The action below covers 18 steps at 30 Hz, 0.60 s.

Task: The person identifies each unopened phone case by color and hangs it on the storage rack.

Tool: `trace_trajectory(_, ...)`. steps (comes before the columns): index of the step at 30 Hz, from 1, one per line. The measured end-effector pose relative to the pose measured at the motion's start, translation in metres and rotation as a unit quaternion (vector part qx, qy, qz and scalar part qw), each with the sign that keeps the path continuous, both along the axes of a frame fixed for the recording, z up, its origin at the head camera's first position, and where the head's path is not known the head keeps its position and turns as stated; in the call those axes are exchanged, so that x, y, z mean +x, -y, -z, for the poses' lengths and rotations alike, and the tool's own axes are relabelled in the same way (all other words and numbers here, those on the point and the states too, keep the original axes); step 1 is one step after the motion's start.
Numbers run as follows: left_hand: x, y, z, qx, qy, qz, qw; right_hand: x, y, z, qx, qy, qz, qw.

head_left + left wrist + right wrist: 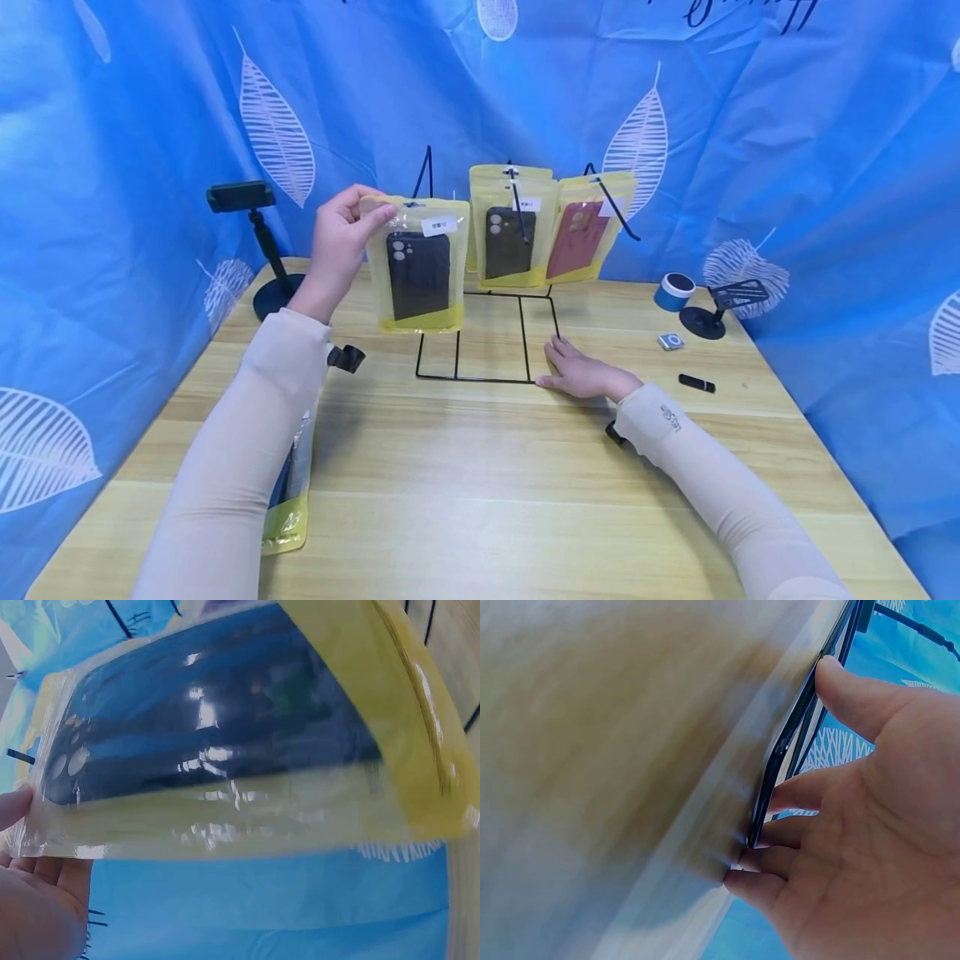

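Note:
My left hand point(339, 242) pinches the top left corner of a clear-and-yellow pouch point(456, 283) holding a dark phone case point(418, 279). In the left wrist view that pouch point(225, 832) spans most of the picture. A black hook tip point(20, 756) shows at its top edge; whether it passes through the hang hole I cannot tell. Low on the table, my right hand point(581, 371) touches the front right corner of a black wire rack point(523, 333). The right wrist view shows thumb and fingers of that hand point(885, 817) spread against the rack's rod point(780, 750).
Pouches with a black case point(510, 242) and a pink case point(577, 237) hang on the rack. Another pouch point(288, 521) lies under my left arm. A phone stand point(273, 292) stands left; a blue speaker point(675, 292), small stand point(703, 322), square player point(671, 342) and black stick point(697, 383) are right.

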State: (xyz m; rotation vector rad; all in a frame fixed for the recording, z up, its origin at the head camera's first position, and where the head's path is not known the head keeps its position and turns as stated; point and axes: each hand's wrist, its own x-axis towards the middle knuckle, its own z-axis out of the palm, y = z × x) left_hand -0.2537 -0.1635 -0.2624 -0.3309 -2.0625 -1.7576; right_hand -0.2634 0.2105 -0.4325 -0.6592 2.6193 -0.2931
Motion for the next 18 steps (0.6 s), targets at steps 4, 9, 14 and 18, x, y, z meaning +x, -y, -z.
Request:
trace_trajectory(4, -0.008, 0.002, 0.003, -0.002, 0.014, 0.003, 0.9999, 0.000, 0.000, -0.001, 0.001, 0.001, 0.001, 1.000)
trace_trajectory(9, -0.020, 0.005, 0.006, 0.001, 0.021, -0.004, 0.9998, 0.001, 0.000, -0.002, -0.001, 0.003, 0.000, 1.000)
trace_trajectory(14, -0.030, 0.006, 0.006, -0.008, 0.028, -0.009, 0.9995, 0.001, 0.000, -0.003, -0.003, 0.005, 0.003, 1.000)
trace_trajectory(18, -0.039, 0.006, 0.005, -0.005, 0.035, -0.009, 0.9993, 0.001, 0.001, -0.003, -0.003, 0.006, 0.005, 1.000)
